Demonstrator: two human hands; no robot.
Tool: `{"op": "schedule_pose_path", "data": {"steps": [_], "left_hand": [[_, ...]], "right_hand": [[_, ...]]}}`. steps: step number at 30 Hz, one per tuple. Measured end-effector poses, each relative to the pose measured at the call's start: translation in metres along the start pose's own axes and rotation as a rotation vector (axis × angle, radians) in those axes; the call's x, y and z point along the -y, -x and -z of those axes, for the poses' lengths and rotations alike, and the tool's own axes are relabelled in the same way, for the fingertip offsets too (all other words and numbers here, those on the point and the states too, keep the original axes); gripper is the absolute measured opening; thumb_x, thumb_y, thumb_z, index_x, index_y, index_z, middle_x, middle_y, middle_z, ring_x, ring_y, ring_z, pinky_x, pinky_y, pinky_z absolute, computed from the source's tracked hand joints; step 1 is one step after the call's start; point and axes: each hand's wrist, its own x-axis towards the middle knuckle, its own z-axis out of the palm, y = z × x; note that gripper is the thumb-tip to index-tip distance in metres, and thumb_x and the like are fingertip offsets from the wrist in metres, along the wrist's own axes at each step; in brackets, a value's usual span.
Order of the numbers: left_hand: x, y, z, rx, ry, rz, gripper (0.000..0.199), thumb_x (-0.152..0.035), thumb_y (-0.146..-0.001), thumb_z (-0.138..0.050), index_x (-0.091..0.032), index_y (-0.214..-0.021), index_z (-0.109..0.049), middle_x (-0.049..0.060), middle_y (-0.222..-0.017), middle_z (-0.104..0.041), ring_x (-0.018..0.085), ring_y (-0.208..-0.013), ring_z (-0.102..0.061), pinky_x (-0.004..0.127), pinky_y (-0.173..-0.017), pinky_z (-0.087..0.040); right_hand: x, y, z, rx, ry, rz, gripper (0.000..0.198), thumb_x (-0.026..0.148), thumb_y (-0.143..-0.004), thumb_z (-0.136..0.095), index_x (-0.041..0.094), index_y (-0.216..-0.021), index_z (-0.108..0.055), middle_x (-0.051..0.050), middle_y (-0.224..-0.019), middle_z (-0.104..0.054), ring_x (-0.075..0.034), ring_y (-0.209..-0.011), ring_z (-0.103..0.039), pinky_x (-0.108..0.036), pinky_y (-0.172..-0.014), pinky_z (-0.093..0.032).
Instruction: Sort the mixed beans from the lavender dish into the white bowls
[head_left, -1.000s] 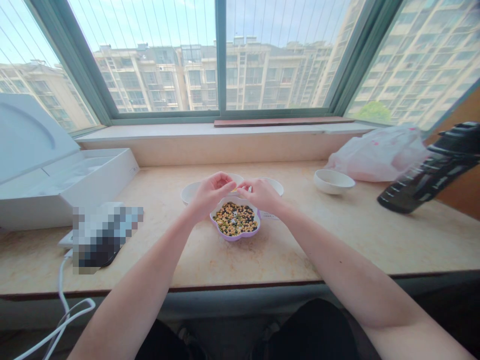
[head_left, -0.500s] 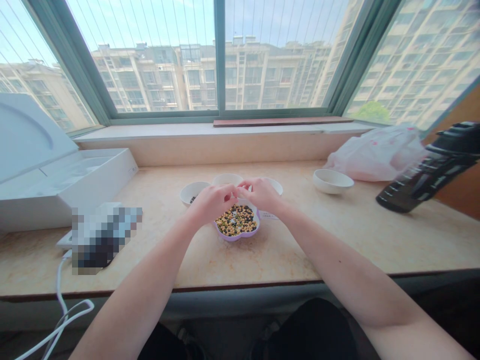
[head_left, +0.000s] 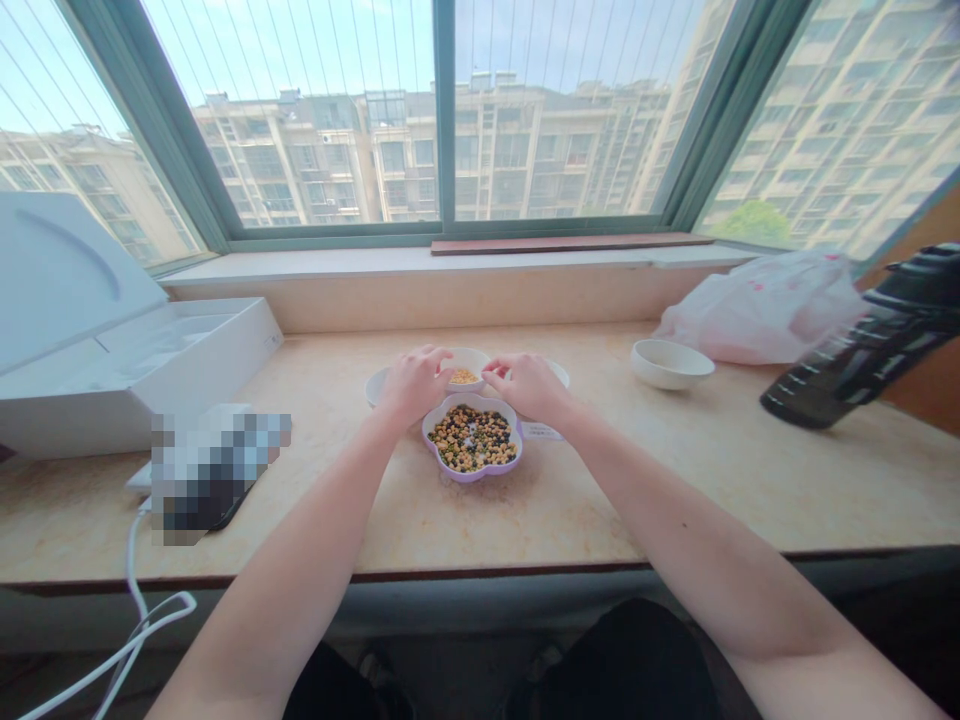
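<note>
A purple-rimmed, flower-shaped bowl (head_left: 472, 478) with mixed black, green and yellow beans (head_left: 474, 437) sits before me. Just behind it, a white bowl (head_left: 474, 357) holds yellow beans. My left hand (head_left: 416, 385) hovers at that bowl's left side, thumb and fingers apart, with nothing visible in them. From the right, my right hand (head_left: 529, 385) reaches to the same bowl's edge, thumb and forefinger pinched; whatever is between them is too small to make out. Another white bowl (head_left: 375, 388) is mostly covered by the left hand, and one more (head_left: 559, 373) by the right.
Farther right stand a white bowl (head_left: 672, 365), a plastic bag (head_left: 757, 305) and a tilted-looking dark bottle (head_left: 855, 340). An open white box (head_left: 217, 350) is at left, near a blurred-out device (head_left: 217, 480) and white cable (head_left: 133, 570). A paper slip (head_left: 541, 432) lies beside the flower-shaped bowl.
My hands have drawn apart from above the flower-shaped bowl, left hand leftward and right hand slightly rightward. The middle white bowl's yellow beans are now visible between them.
</note>
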Motion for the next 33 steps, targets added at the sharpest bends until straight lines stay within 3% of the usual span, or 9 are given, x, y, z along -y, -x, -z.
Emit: {"op": "schedule_pose_path", "data": {"steps": [7,13,17,22,33], "left_hand": [[0.0,0.008,0.005,-0.01,0.028,0.018,0.029,-0.026,-0.094,-0.053,-0.019,-0.116,-0.07,0.007,-0.098,-0.071,0.023,-0.092,-0.066,0.035,-0.089,-0.048],[-0.006,0.014,0.011,-0.004,0.064,0.092,0.029,-0.025,-0.092,-0.054,-0.021,-0.114,-0.071,0.005,-0.09,-0.072,0.021,-0.082,-0.065,0.032,-0.082,-0.048],[-0.011,0.016,0.012,0.005,0.084,0.109,0.028,-0.026,-0.092,-0.055,-0.022,-0.114,-0.072,0.004,-0.086,-0.072,0.021,-0.08,-0.065,0.03,-0.077,-0.047],[-0.016,0.018,0.011,0.057,0.112,0.109,0.027,-0.026,-0.093,-0.053,-0.022,-0.112,-0.072,0.002,-0.081,-0.072,0.018,-0.074,-0.064,0.028,-0.071,-0.045],[-0.015,0.019,0.007,0.097,0.082,0.092,0.028,-0.028,-0.093,-0.054,-0.023,-0.112,-0.073,0.003,-0.09,-0.076,0.019,-0.08,-0.067,0.028,-0.074,-0.046]], "right_hand": [[0.008,0.007,-0.002,0.225,-0.081,0.176,0.013,0.023,-0.088,-0.067,0.023,-0.092,-0.08,-0.001,-0.081,-0.076,-0.015,-0.072,-0.066,-0.026,-0.068,-0.045],[0.018,0.017,-0.011,0.455,-0.077,0.381,0.021,0.04,-0.084,-0.073,0.023,-0.096,-0.078,-0.003,-0.095,-0.074,-0.018,-0.078,-0.065,-0.028,-0.064,-0.043],[0.023,0.02,-0.016,0.466,-0.052,0.415,0.027,0.042,-0.079,-0.078,0.023,-0.098,-0.077,-0.004,-0.094,-0.071,-0.019,-0.079,-0.063,-0.028,-0.063,-0.042],[0.022,0.02,-0.019,0.461,-0.031,0.371,0.012,0.03,-0.086,-0.073,0.022,-0.095,-0.077,-0.004,-0.094,-0.071,-0.019,-0.076,-0.063,-0.03,-0.064,-0.042],[0.022,0.018,-0.023,0.464,0.012,0.346,0.016,0.027,-0.091,-0.065,0.02,-0.086,-0.078,-0.005,-0.093,-0.073,-0.018,-0.074,-0.063,-0.03,-0.062,-0.042]]}}
